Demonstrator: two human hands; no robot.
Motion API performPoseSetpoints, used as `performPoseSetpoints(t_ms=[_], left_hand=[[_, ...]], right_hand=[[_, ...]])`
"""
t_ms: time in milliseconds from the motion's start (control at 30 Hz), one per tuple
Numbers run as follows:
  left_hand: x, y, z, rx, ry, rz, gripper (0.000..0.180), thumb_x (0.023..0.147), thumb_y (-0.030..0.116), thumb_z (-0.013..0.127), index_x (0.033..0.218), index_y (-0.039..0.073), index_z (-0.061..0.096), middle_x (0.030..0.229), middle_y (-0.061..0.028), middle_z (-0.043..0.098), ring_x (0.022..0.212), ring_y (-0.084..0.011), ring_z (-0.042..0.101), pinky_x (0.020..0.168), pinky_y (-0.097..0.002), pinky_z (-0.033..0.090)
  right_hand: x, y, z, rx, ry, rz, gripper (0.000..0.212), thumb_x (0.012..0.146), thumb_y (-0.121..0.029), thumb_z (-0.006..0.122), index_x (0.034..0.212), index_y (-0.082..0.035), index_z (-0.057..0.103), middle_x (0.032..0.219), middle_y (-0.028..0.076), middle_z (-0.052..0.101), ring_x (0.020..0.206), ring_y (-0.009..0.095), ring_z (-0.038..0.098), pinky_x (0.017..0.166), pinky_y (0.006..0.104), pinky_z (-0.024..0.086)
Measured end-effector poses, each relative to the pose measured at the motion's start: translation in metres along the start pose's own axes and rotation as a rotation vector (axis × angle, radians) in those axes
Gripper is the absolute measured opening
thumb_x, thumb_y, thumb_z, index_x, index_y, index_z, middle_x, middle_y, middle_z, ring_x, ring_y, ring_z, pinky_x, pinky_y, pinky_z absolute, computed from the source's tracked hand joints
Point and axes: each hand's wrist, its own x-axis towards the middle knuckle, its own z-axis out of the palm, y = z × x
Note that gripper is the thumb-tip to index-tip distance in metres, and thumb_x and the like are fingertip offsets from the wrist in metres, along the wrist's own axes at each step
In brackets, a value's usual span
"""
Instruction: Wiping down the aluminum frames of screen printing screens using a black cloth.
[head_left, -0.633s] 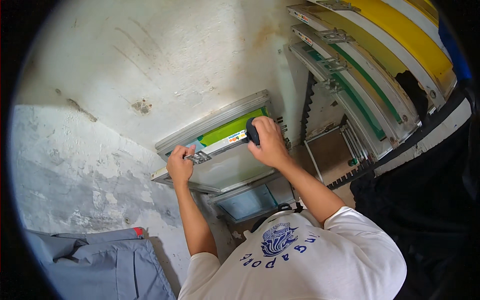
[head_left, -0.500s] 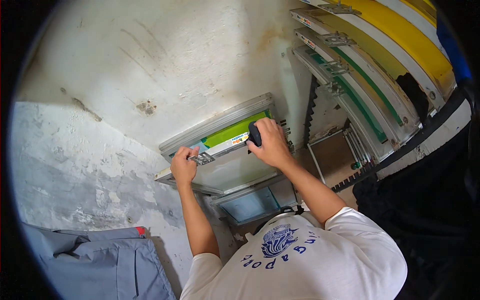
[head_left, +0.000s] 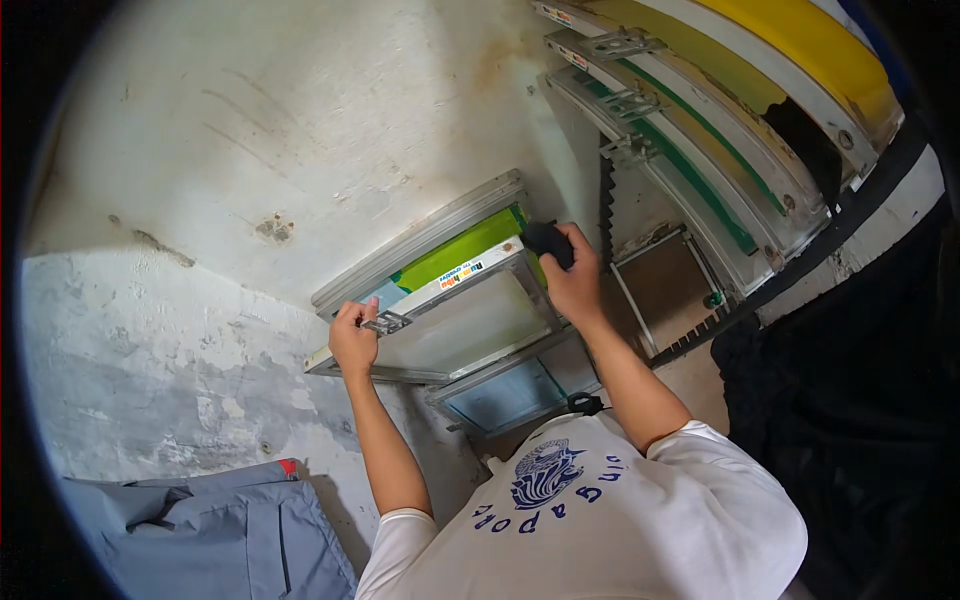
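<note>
A metal-edged screen printing frame (head_left: 425,303) with pale mesh stands tilted in front of me, a small coloured sticker on its top bar. My left hand (head_left: 354,337) is closed round that bar near its left end, beside a metal hinge plate (head_left: 388,323). At the bar's other end my right hand (head_left: 577,288) is closed on a black rounded object (head_left: 549,244), whose kind I cannot make out. This hand is just off the frame's right corner. Behind leans another frame (head_left: 420,242) with bright green across its mesh.
A bluish mesh frame (head_left: 505,402) stands below, close to my body. Several large frames (head_left: 700,165) with yellow and green edges hang on a toothed black rack (head_left: 800,262) at the right. A grey garment (head_left: 215,535) lies at lower left, and dark cloth (head_left: 840,400) hangs at right.
My right hand has moved right, off the frame's bar to beyond its corner, still holding the black object. My left hand stays on the bar. The view has shifted slightly.
</note>
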Motion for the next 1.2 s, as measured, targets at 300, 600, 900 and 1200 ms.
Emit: performPoseSetpoints(t_ms=[300, 600, 900, 1200], left_hand=[[0.004, -0.003, -0.005, 0.008, 0.016, 0.019, 0.037, 0.101, 0.033, 0.075, 0.081, 0.002, 0.070, 0.076, -0.0085, 0.060, 0.065, -0.0247, 0.057, 0.063, -0.0365, 0.045], [-0.013, 0.007, -0.002, -0.007, 0.052, -0.010, 0.035, 0.099, 0.033, 0.075, 0.081, 0.003, 0.070, 0.078, -0.0087, 0.062, 0.067, -0.0268, 0.059, 0.064, -0.0377, 0.046], [0.002, 0.010, -0.006, -0.053, 0.002, 0.054, 0.032, 0.101, 0.029, 0.074, 0.086, 0.001, 0.071, 0.080, -0.0103, 0.062, 0.068, -0.0249, 0.058, 0.065, -0.0351, 0.045], [0.025, 0.009, -0.009, -0.105, -0.185, 0.209, 0.025, 0.103, 0.026, 0.070, 0.101, 0.002, 0.076, 0.090, -0.0126, 0.065, 0.082, -0.0282, 0.063, 0.075, -0.0355, 0.048]], right_hand=[[-0.044, 0.001, 0.025, -0.024, -0.019, 0.123, 0.042, 0.086, -0.005, 0.065, 0.127, -0.005, 0.058, 0.104, 0.018, 0.069, 0.098, 0.035, 0.069, 0.090, 0.0422, 0.055], [-0.045, -0.007, 0.029, 0.039, 0.020, 0.114, 0.043, 0.092, -0.011, 0.067, 0.132, -0.002, 0.055, 0.107, 0.018, 0.070, 0.098, 0.033, 0.071, 0.091, 0.0420, 0.055], [-0.054, 0.025, 0.068, 0.078, 0.149, 0.235, 0.033, 0.101, -0.012, 0.068, 0.128, -0.002, 0.051, 0.096, 0.010, 0.070, 0.068, 0.014, 0.067, 0.056, 0.0307, 0.053], [-0.023, -0.029, 0.044, 0.213, 0.287, 0.330, 0.031, 0.100, -0.013, 0.071, 0.120, 0.001, 0.053, 0.093, 0.011, 0.070, 0.074, 0.018, 0.070, 0.063, 0.0333, 0.058]])
